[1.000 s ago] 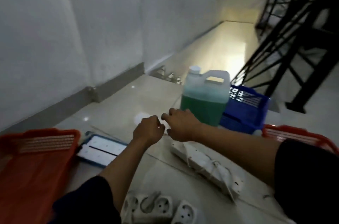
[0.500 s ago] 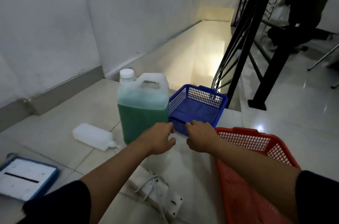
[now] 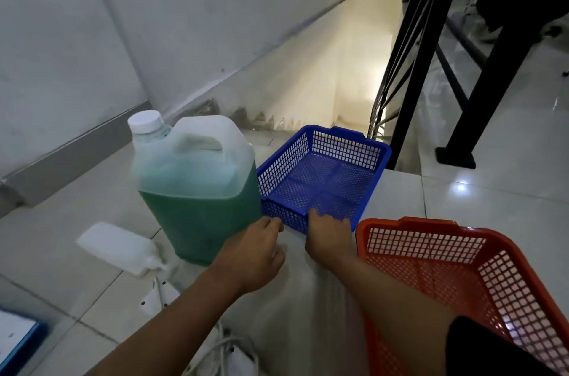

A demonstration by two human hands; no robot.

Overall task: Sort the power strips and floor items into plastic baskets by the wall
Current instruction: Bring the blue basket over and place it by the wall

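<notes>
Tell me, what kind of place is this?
Probably an indoor landing at the top of a stairwell: a tiled floor, steps dropping away between a white wall and a black railing.

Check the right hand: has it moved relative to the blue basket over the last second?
Yes. The right hand has travelled from over the white power strip to the near rim of the blue basket, where its fingers now rest, right of the green-liquid jug.

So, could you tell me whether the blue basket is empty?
Empty: the blue basket shows only its bare mesh floor, nothing inside.
</notes>
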